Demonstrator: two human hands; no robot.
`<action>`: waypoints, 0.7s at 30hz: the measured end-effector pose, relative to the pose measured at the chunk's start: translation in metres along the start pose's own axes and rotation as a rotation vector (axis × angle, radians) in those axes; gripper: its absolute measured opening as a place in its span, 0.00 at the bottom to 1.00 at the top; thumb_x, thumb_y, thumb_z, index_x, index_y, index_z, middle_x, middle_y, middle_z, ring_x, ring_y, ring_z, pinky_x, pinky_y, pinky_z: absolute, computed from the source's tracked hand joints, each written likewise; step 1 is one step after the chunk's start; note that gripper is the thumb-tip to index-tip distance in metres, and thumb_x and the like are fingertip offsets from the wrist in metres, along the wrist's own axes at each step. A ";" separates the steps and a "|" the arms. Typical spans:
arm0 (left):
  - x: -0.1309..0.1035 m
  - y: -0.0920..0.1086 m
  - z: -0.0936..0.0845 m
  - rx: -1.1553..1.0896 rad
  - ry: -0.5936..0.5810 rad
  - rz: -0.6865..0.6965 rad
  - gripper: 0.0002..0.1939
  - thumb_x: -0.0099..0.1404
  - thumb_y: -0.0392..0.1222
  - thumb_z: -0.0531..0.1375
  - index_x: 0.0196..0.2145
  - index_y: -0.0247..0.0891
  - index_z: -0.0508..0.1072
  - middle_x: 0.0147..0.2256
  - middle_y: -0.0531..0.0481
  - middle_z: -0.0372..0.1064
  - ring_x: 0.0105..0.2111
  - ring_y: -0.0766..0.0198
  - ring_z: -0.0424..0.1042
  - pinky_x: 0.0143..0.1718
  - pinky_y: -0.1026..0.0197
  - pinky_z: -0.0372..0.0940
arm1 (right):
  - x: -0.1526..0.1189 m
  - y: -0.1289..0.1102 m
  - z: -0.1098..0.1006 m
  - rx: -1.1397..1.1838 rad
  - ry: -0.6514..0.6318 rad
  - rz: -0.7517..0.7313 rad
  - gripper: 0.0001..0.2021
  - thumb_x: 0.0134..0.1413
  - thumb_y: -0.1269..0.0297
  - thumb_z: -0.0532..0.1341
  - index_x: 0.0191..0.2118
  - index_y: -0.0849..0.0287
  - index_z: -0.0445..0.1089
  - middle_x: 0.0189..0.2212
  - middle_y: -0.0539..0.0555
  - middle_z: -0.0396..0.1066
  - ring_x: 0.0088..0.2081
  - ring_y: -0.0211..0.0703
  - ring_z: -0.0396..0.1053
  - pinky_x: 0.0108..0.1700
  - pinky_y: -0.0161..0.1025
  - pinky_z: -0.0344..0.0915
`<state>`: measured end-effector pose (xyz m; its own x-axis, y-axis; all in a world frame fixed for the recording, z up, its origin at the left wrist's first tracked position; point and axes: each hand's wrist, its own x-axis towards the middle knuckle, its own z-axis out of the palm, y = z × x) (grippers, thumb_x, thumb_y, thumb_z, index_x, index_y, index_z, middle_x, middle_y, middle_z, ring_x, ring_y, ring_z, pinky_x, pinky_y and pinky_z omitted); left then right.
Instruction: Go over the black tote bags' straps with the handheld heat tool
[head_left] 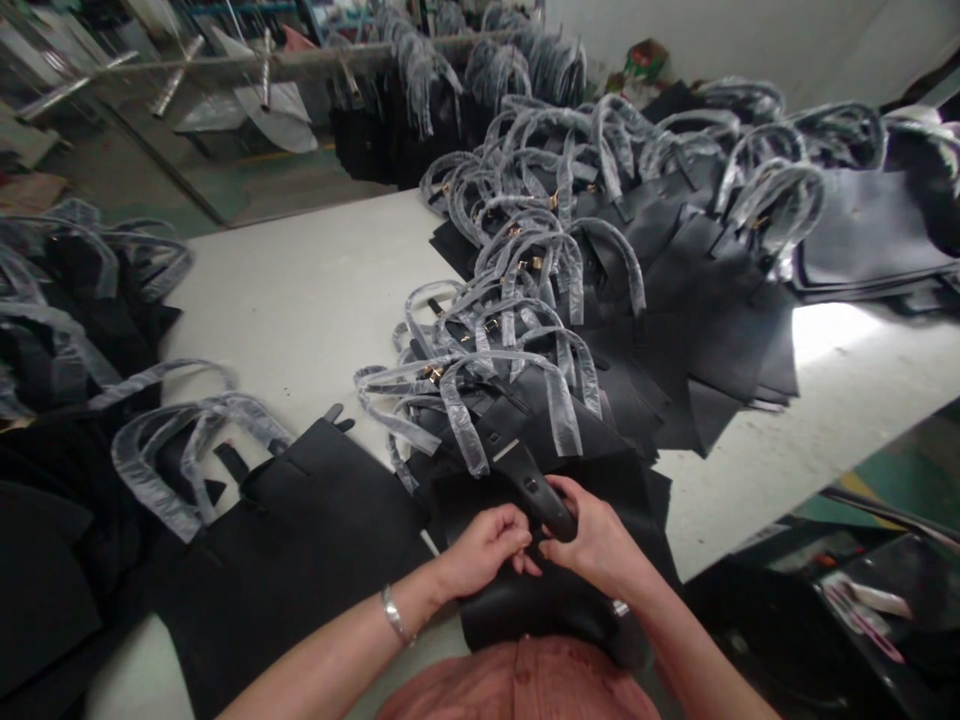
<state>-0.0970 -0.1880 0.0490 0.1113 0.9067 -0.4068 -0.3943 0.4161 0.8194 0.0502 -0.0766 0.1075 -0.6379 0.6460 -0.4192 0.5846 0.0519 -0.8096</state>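
Note:
My right hand (589, 530) is wrapped round a black handheld tool (536, 490) with a dark grip and a flat light-edged front end. Just left of the tool is my left hand (491, 548), its fingers curled together; what they hold, if anything, is hidden. Both hands are over a black bag piece (517, 605) at the table's near edge, close to my body. Beyond the tool lie black bags with plastic-wrapped handles (465, 430). Another black bag (322, 510) lies flat to the left of my left hand.
Many black bags (675, 300) with wrapped handles overlap across the white table (277, 270). More bags (82, 320) are piled at the left. Behind the table, bags hang on a rail (367, 55). A black bin (787, 630) stands at the lower right.

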 end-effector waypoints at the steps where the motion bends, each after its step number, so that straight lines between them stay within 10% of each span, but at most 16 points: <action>1: -0.001 -0.002 0.000 -0.033 -0.001 -0.003 0.22 0.61 0.60 0.61 0.30 0.38 0.61 0.19 0.55 0.64 0.27 0.59 0.76 0.29 0.65 0.62 | 0.000 -0.001 0.001 -0.003 -0.005 -0.002 0.30 0.37 0.74 0.63 0.52 0.57 0.64 0.29 0.48 0.76 0.31 0.44 0.75 0.34 0.36 0.67; 8: 0.005 -0.016 0.024 -0.214 0.372 0.165 0.19 0.58 0.53 0.67 0.36 0.37 0.67 0.31 0.52 0.69 0.33 0.67 0.70 0.39 0.63 0.66 | 0.007 0.002 0.004 0.003 0.072 0.051 0.31 0.39 0.71 0.64 0.54 0.59 0.64 0.36 0.54 0.78 0.38 0.48 0.76 0.41 0.40 0.69; 15: 0.012 -0.022 0.041 -0.321 0.435 0.174 0.18 0.63 0.55 0.63 0.36 0.35 0.70 0.37 0.47 0.71 0.41 0.61 0.71 0.46 0.57 0.68 | 0.001 0.004 -0.005 -0.013 0.135 0.050 0.32 0.44 0.67 0.63 0.59 0.60 0.63 0.40 0.55 0.79 0.43 0.50 0.76 0.48 0.43 0.69; 21: 0.019 -0.014 0.031 -0.202 0.426 0.128 0.22 0.62 0.58 0.61 0.37 0.34 0.69 0.33 0.43 0.74 0.33 0.61 0.72 0.28 0.65 0.65 | -0.035 0.018 -0.041 -0.063 -0.049 0.116 0.34 0.47 0.64 0.64 0.63 0.61 0.60 0.33 0.50 0.78 0.37 0.49 0.75 0.41 0.41 0.68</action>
<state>-0.0614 -0.1740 0.0423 -0.3167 0.8230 -0.4716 -0.5538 0.2432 0.7963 0.1040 -0.0671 0.1246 -0.5865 0.6129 -0.5295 0.6855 0.0275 -0.7275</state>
